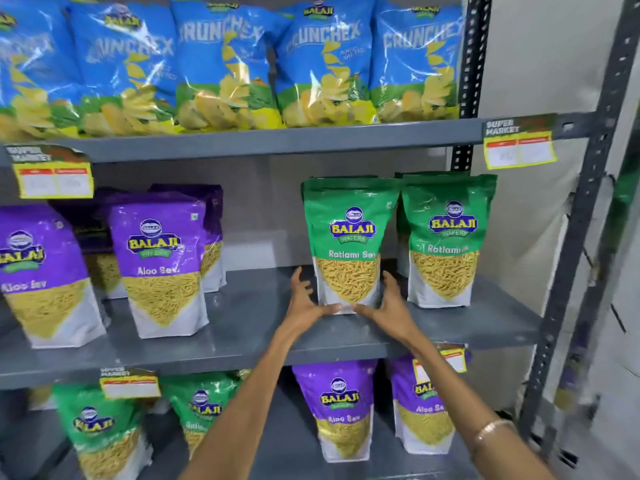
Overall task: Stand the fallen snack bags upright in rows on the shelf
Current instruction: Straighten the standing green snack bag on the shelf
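cupping green bag (349, 244) base, l grip (306, 301), r grip (389, 306)

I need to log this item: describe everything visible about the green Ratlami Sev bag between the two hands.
The green Ratlami Sev bag is a glossy plastic stand-up pouch: green top with a Balaji Wafers logo, a clear window showing yellow sev, white base. It stands upright on the grey middle shelf, beside a second matching bag on its right. The left hand and right hand flank its lower part, thumbs touching the bottom front edge, fingers spread open.
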### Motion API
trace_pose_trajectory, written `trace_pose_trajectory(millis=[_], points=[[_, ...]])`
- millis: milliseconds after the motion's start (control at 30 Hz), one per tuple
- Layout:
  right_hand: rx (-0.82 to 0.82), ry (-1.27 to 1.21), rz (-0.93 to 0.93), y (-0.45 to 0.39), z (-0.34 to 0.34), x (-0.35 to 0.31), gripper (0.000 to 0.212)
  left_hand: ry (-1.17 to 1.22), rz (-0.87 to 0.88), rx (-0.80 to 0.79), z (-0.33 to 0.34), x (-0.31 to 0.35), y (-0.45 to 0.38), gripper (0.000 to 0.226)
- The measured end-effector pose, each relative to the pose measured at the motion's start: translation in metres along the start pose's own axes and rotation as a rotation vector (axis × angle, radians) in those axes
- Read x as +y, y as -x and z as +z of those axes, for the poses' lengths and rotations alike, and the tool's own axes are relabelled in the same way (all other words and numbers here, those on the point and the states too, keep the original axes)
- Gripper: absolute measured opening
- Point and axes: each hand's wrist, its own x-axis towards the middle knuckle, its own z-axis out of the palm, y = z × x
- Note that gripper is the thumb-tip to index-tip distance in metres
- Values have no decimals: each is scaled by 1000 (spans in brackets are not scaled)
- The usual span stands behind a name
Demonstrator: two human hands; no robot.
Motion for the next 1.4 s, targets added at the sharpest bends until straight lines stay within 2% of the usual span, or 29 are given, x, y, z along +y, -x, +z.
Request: trace_pose_trajectory(millis=[67, 167, 233, 300, 833, 1000, 1067, 1100, 1133, 1167, 1233, 1267, 1300, 1333, 1400], points=[[-80, -87, 0, -12, -1, -3, 116, 27, -20, -24, -1, -1, 0, 129], [-123, -200, -1, -24, -3, 0, 93, 73, -11, -45, 1, 0, -3, 86], [-122, -222, -2, -26, -3, 0, 89, 63, 9, -41, 2, 1, -2, 59], [-123, -228, -11, -24, -4, -1, 89, 65, 22, -32, 2, 1, -1, 49], [-154, -72, -116, -5, -11, -5, 84, -9, 24, -10, 1, 1, 17, 47], [-140, -64, -93, -4, -9, -4, 90, -27, 13, -8, 1, 1, 17, 56], [-142, -72, -76, -2, -11, -5, 102, -10, -3, -21, 3, 6, 22, 71], [-131, -85, -64, 0, -12, -5, 109, -37, 16, 21, 5, 8, 27, 81], [-103, -83, -57, 6, -14, -6, 111, -96, 57, 118, 7, 11, 35, 87], [-44, -61, -64, 14, -17, -3, 105, -166, 123, 253, 11, 15, 44, 84], [213, 35, -195, 32, -30, 5, 61, -205, 330, 493, 24, 23, 66, 51], [400, 87, -272, 39, -40, 11, 40, -177, 409, 531, 34, 29, 76, 34], [571, 100, -312, 43, -53, 14, 30, -152, 460, 520, 46, 37, 83, 22], [689, 92, -291, 45, -68, 12, 32, -131, 489, 474, 60, 43, 86, 16], [767, 82, -166, 34, -94, 22, 58, -72, 493, 317, 90, 56, 82, 16]])
